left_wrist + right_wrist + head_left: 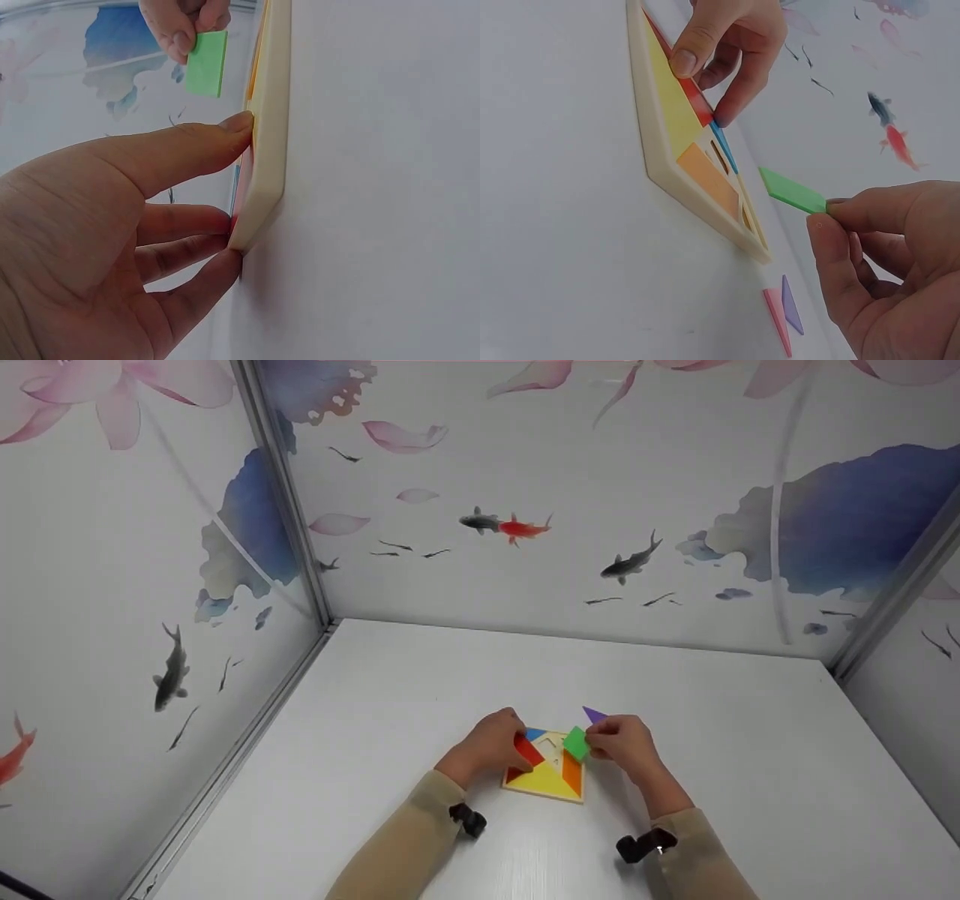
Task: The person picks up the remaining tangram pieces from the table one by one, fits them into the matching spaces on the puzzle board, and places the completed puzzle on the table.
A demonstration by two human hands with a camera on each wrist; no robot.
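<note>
A square wooden tangram board [640,97] lies on the table, with a yellow triangle [545,782], red piece [529,748], orange piece [572,775] and blue piece [535,733] set in it. Bare recesses show at its far right part. My left hand [491,741] holds the board's left side, thumb over the top and fingertips at the edge. Between thumb and fingers, my right hand [624,741] pinches a green square [576,744] by one corner, raised over the board's right side. Beyond that hand lies a purple piece [593,715], beside a pink triangle [778,322].
The white table [420,675] carries the board and loose pieces. Printed panels with fish and lotus stand at the back [540,585] and left [90,585], joined by a metal post [289,502]. A black wrist camera [471,820] sits on the left sleeve.
</note>
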